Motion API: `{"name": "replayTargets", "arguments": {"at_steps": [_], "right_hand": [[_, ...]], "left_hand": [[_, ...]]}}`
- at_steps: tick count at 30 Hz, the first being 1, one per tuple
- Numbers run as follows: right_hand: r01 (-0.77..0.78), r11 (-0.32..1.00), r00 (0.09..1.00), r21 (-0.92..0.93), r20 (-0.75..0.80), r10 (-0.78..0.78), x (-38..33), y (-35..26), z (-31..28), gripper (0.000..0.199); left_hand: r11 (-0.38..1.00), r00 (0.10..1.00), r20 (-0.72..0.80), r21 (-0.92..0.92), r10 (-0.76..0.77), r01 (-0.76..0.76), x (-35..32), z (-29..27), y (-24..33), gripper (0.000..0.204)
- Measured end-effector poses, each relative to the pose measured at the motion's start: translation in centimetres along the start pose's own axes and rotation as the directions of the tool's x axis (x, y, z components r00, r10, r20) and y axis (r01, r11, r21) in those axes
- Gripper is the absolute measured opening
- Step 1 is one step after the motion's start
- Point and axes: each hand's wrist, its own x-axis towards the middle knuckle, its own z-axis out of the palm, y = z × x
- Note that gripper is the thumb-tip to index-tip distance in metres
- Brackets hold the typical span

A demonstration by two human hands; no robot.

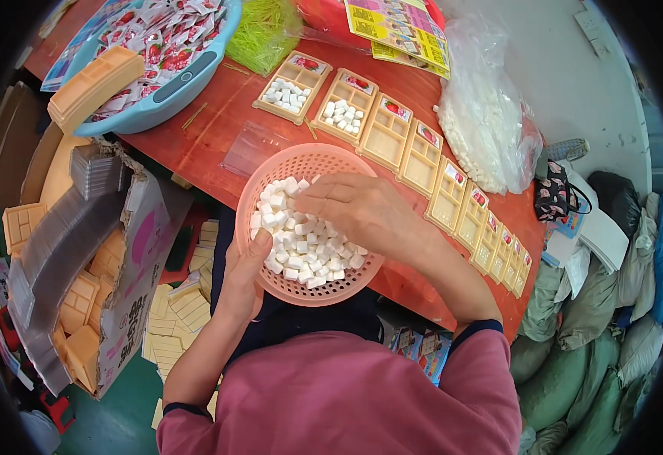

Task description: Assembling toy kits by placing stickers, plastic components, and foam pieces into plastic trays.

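Note:
A round pink basket with holes in its wall is held over my lap at the table's front edge. Small white cubes fill much of it. My left hand grips its left rim, thumb over the edge. From the right, my right hand reaches in, fingers bent together among the cubes; its palm is hidden. Beyond the basket stand several cream compartment trays in a row, each with a strawberry packet. White cubes lie in the leftmost tray and the second tray; the third tray shows none.
A blue basin of strawberry packets stands far left, stacked trays on its rim. Beside it lies green shredded filler. A clear bag of white pieces sits behind the row. Left below the table, a cardboard box holds trays and clear lids.

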Motion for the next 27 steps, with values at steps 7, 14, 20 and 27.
{"name": "replayTargets", "arguments": {"at_steps": [7, 14, 20, 27], "right_hand": [[-0.425, 0.465, 0.781, 0.777, 0.056, 0.622, 2.1, 3.0, -2.1, 0.017], [-0.307, 0.949, 0.929, -0.067, -0.240, 0.283, 2.1, 11.8, 2.4, 0.021], [-0.285, 0.958, 0.940, -0.039, -0.207, 0.272, 1.9, 12.6, 3.0, 0.030], [-0.528, 0.837, 0.820, 0.143, -0.170, 0.546, 1.5, 11.8, 0.0, 0.028]], "left_hand": [[1.000, 0.999, -0.040, -0.001, 0.003, -0.003, 0.0, -0.8, 0.2, 0.058], [1.000, 0.999, -0.037, -0.003, -0.009, 0.009, -0.5, -1.1, 0.1, 0.058], [0.999, 0.998, -0.055, -0.014, -0.033, 0.033, -1.4, -1.7, 0.2, 0.057], [0.999, 0.997, -0.062, -0.021, -0.040, 0.039, -2.0, -2.0, 0.2, 0.056]]}}
